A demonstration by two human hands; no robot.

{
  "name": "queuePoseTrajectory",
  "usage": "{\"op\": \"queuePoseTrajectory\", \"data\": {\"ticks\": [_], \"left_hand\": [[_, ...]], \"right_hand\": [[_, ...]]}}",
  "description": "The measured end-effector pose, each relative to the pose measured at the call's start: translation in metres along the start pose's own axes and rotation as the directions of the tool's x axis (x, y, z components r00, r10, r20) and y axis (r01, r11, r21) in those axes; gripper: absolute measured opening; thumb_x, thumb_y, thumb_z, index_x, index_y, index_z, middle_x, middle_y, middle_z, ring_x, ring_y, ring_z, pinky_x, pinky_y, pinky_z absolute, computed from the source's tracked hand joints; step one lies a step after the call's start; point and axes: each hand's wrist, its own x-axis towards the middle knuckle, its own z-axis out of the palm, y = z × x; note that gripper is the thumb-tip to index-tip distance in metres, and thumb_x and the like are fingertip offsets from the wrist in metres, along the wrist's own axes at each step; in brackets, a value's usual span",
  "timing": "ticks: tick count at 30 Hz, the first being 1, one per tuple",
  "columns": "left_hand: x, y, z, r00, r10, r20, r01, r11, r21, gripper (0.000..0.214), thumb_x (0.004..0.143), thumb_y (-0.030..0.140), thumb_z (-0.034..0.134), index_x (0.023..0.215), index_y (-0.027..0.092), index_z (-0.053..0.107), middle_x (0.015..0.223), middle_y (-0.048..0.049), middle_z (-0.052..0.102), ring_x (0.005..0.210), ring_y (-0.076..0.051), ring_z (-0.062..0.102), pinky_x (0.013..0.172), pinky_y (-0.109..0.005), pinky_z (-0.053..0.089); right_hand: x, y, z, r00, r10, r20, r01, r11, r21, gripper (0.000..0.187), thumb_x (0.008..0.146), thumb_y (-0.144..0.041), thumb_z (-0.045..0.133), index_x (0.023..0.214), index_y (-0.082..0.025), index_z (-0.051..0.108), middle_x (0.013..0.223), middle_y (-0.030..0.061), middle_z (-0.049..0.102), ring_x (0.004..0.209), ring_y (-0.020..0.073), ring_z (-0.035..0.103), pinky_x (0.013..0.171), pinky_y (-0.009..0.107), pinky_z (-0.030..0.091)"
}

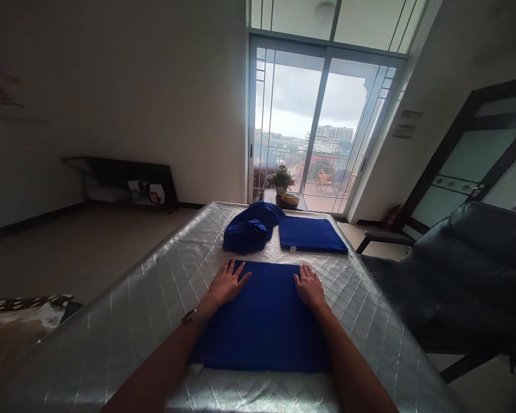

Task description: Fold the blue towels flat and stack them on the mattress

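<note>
A flat blue cloth rectangle (264, 321), probably folded fabric, lies in front of me on the silver quilted table cover (167, 304). My left hand (229, 282) rests flat on its far left corner, fingers spread. On the far right corner lies my right hand (309, 285), palm down with the fingers stretched forward. A small white tag pokes out at the near left edge. Beyond my hands, a second flat blue piece (312, 234) with a white tag lies at the right. Next to it is a crumpled blue cloth heap (251, 228).
A black armchair (451, 287) stands close to the table's right side. Past the far edge, a small table holds a potted plant (281, 179) before the sliding glass door (292, 115). A dark low rack (129, 175) is by the left wall.
</note>
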Motion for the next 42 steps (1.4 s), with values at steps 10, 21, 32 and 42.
{"op": "queuePoseTrajectory", "data": {"ticks": [10,21,32,42], "left_hand": [[0.005,0.001,-0.005,0.999,-0.019,0.035,0.018,0.999,0.035,0.079,0.090,0.071,0.017,0.152,0.022,0.028,0.158,-0.0135,0.029,0.146,-0.034,0.021,0.115,-0.049,0.022],[0.021,0.135,0.003,0.966,0.247,-0.075,-0.250,0.967,-0.037,0.074,0.094,0.063,0.012,0.143,0.019,0.046,0.155,-0.0084,0.038,0.145,-0.023,0.029,0.119,-0.038,0.022],[0.021,0.118,0.023,0.962,0.265,-0.067,-0.270,0.959,-0.085,0.068,0.097,0.059,0.014,0.148,0.020,0.036,0.157,-0.0088,0.031,0.147,-0.024,0.024,0.120,-0.047,0.019],[0.011,-0.002,0.006,0.998,0.016,-0.054,-0.015,1.000,0.026,0.070,0.097,0.059,0.017,0.150,0.015,0.033,0.155,-0.0155,0.036,0.145,-0.030,0.026,0.116,-0.051,0.022]], "right_hand": [[-0.002,-0.001,0.000,0.999,-0.008,-0.034,0.010,0.999,0.048,0.062,0.099,-0.041,0.021,0.151,-0.008,0.028,0.159,0.0080,0.024,0.147,0.0183,0.014,0.118,0.035,0.008],[-0.003,0.001,0.001,0.999,-0.024,-0.046,0.026,0.999,0.030,0.060,0.099,-0.037,0.023,0.151,-0.008,0.028,0.159,0.0091,0.024,0.147,0.0194,0.016,0.118,0.035,0.010],[-0.004,0.000,0.001,0.998,-0.015,-0.064,0.018,0.999,0.043,0.060,0.099,-0.038,0.023,0.151,-0.007,0.029,0.158,0.0100,0.026,0.146,0.0205,0.018,0.118,0.036,0.012],[-0.002,0.000,0.001,0.999,-0.002,-0.042,0.004,0.998,0.062,0.061,0.099,-0.039,0.022,0.151,-0.008,0.028,0.158,0.0076,0.024,0.147,0.0178,0.014,0.118,0.035,0.008]]}}
